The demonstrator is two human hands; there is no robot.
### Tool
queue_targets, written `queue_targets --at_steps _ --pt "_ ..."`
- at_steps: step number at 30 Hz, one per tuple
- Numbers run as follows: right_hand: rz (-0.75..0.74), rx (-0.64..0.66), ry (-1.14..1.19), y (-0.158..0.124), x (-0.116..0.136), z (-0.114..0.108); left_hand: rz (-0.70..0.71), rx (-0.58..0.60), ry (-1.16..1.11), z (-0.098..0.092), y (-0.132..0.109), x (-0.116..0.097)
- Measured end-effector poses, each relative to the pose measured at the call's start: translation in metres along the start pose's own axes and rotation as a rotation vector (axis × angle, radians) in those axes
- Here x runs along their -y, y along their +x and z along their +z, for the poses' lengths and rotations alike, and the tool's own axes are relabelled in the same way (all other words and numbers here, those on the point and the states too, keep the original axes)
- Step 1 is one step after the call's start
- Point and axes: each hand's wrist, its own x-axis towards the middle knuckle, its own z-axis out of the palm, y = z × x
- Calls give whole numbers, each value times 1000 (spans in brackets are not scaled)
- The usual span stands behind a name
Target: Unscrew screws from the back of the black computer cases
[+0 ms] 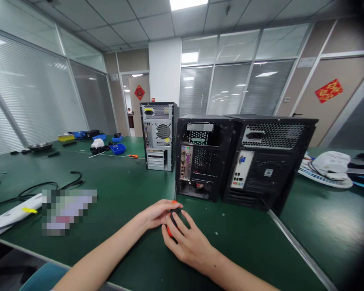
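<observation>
Both hands meet over the green table (pixel 127 198), around a screwdriver (pixel 170 229) with an orange and black handle. Its thin shaft points away from me, toward the computer cases. My left hand (pixel 159 212) is closed about the front of the handle, by the shaft. My right hand (pixel 190 241) has its fingers curled around the rear of the handle. Just beyond stands the middle black computer case (pixel 226 161), its back turned to me, with an opening at the top and a purple port. The shaft's tip is hard to make out near its lower left corner.
A larger black case (pixel 279 161) adjoins on the right; a silver-backed case (pixel 159 163) stands behind left. Another orange screwdriver (pixel 133 156) lies near blue trays (pixel 117 149). A white power strip (pixel 15 214) with cables sits left. Small bits (pixel 223 214) dot the tabletop.
</observation>
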Motion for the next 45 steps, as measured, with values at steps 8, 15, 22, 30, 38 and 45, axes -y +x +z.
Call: queue_targets --at_steps 8,15,22,30,38,45 --pt "-51 2 7 2 -3 -3 14 -27 23 8 -4 -4" --pt "-93 36 2 2 -3 -2 29 -70 106 11 -6 -6" --pt "-112 68 4 1 -3 -1 54 -123 155 9 -4 -4" --pt "-100 64 13 3 -2 -4 54 -149 250 7 -3 -2" --pt "-86 63 20 2 -2 -4 41 -180 290 12 -6 -2" --pt "-58 51 19 2 0 -3 1 -156 295 8 -5 -1"
